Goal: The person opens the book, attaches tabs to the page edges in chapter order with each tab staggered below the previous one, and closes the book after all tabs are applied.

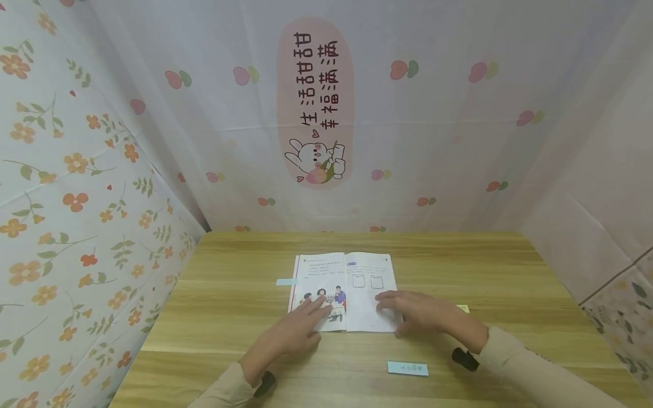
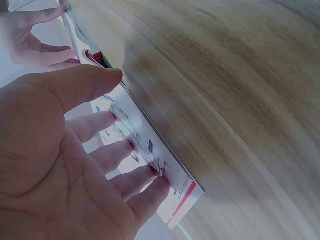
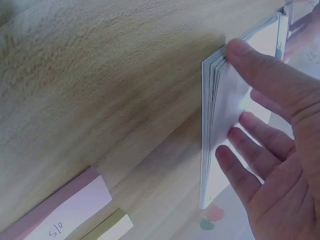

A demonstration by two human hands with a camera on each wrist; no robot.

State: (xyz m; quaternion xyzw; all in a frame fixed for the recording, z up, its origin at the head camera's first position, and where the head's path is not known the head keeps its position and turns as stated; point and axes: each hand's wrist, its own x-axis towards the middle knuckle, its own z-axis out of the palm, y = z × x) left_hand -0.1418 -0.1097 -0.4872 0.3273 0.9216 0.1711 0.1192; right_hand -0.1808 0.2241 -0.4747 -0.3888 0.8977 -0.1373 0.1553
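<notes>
An open book (image 1: 371,314) lies flat on the wooden table, with a coloured picture of people on its left page and two outlined boxes on the right. Over the left page rests my left hand (image 1: 293,332), its fingers spread and touching the lower picture. My right hand (image 1: 422,311) is at the right page's outer edge, fingers loosely bent over the paper. In the right wrist view, the thumb (image 3: 260,72) is by the edge of the stacked pages (image 3: 212,100). Neither hand visibly pinches a page. A pale blue tab (image 1: 287,281) sticks out from the book's left side.
A light blue strip with writing (image 1: 408,368) lies on the table in front of the book. To the right, a yellow strip (image 1: 462,308) is partly hidden by my right arm. A patterned curtain (image 1: 433,141) hangs behind the table (image 1: 229,317).
</notes>
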